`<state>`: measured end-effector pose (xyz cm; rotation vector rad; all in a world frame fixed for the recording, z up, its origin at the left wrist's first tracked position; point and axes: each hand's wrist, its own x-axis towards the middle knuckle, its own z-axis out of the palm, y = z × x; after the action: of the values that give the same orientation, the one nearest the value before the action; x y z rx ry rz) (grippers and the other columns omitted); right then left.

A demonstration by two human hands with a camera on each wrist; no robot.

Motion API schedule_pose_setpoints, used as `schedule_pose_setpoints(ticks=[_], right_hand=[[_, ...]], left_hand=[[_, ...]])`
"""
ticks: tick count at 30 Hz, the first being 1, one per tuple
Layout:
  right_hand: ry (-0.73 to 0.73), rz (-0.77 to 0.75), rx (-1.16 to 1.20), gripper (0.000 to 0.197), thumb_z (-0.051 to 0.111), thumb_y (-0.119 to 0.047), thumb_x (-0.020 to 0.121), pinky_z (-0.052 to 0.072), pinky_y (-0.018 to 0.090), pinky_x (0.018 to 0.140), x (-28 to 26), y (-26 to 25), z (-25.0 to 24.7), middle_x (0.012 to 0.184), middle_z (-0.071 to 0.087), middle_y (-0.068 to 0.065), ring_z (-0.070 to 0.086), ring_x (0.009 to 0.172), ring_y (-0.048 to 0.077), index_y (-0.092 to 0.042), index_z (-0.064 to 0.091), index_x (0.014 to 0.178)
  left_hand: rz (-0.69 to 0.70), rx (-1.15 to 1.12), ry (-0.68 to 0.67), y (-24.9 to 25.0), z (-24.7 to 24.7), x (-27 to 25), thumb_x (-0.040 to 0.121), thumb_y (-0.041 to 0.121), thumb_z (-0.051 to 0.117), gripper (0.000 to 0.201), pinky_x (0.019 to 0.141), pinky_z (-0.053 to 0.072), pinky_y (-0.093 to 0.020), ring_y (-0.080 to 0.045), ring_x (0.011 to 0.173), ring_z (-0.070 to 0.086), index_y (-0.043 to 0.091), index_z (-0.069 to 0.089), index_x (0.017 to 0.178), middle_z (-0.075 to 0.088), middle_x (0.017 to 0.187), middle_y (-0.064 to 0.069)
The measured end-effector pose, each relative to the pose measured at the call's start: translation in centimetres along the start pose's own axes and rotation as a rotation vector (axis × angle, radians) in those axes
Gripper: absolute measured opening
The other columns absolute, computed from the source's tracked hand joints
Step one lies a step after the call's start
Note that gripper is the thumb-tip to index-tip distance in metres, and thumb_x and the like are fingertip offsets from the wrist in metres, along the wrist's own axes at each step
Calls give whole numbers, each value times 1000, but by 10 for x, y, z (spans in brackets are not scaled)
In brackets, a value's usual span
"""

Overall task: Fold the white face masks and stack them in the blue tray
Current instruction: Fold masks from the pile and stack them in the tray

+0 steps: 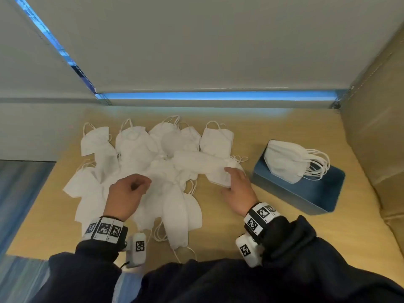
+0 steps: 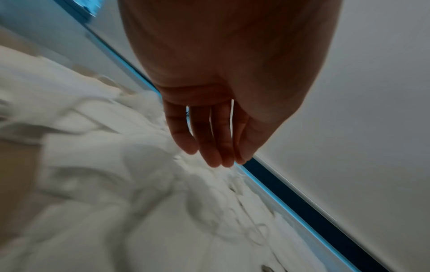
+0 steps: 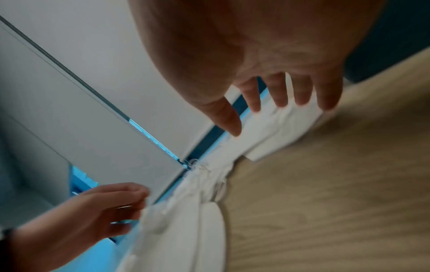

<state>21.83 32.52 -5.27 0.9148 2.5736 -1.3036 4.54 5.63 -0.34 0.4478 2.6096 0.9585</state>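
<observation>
This looks like an office or a plain workroom rather than a home. A light wooden table [image 1: 273,217] stands pushed into a corner where pale roller blinds [image 1: 196,44] hang almost to its far edge, with a thin strip of blue daylight [image 1: 218,95] showing under them. A beige padded panel [image 1: 376,127] with stitched seams closes off the right side, like a booth divider. Blue striped carpet [image 1: 21,193] covers the floor on the left

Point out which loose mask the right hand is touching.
The mask at the pile's right edge, nearest the blue tray: the right hand rests spread fingers on it. The other loose masks lie further left.
</observation>
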Motion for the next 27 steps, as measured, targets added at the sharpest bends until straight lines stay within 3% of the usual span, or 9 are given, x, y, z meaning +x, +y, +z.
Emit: schedule_pose_setpoints(ticks=[5,9,13,16,18,20,22,24,27], right_hand=[[141,163,-241,79,59,-28,97,19,53,121,25,-5,20,169,12,10,16,153,35,-19,13,161],[207,259,-246,91,73,-30,87,25,54,116,27,-19,23,159,35,11,29,145,37,-27,17,159],[145,400,-45,106,87,-16,73,38,52,113,22,-25,19,148,49,14,47,134,39,-30,20,154],[205,350,225,101,84,3,74,42,42,101,2,-34,13,146,48,16,50,127,33,-19,27,155],[230,340,366,97,86,2,73,45,40,94,-15,-39,6,141,52,13,52,119,24,-18,34,152],[230,367,566,89,88,-8,71,55,43,83,-30,-48,1,137,58,8,60,116,27,-22,43,147],[262,377,740,70,84,-22,73,59,41,69,-42,-66,-5,130,65,11,66,110,31,-22,55,137],[336,334,819,47,75,-20,86,59,38,66,-51,-85,-10,124,68,10,67,106,27,-18,61,130],[521,218,926,39,64,-13,97,63,28,65,-62,-111,-17,122,66,-1,67,107,20,-20,57,134]], left_hand=[[-114,-32,74,-41,-15,-10,93,18,69,13,80,46,-28,-14,92,67,28,77,96,76,94,6],[-115,12,137,-72,-36,-2,91,17,72,16,87,45,-31,-17,94,64,23,74,106,70,110,-1],[-221,79,263,-123,-77,12,87,21,76,29,92,51,-42,-32,101,65,19,71,116,64,121,-13],[-419,5,253,-161,-101,20,80,36,81,57,99,51,-52,-38,113,60,21,60,131,56,131,-17],[-503,-64,129,-177,-108,26,65,55,87,90,101,51,-54,-35,116,59,22,49,140,55,134,-15],[-497,-96,19,-177,-107,31,49,62,91,116,100,52,-52,-33,117,59,24,40,146,54,136,-13],[-433,-88,-70,-164,-100,33,55,42,96,118,99,51,-47,-35,123,56,25,30,151,53,141,-15],[-377,-87,-133,-152,-88,34,67,23,93,110,96,49,-42,-38,126,54,24,24,152,52,143,-16],[-285,-243,-140,-134,-83,35,76,13,87,87,88,49,-32,-31,119,58,24,36,146,58,132,-9]])
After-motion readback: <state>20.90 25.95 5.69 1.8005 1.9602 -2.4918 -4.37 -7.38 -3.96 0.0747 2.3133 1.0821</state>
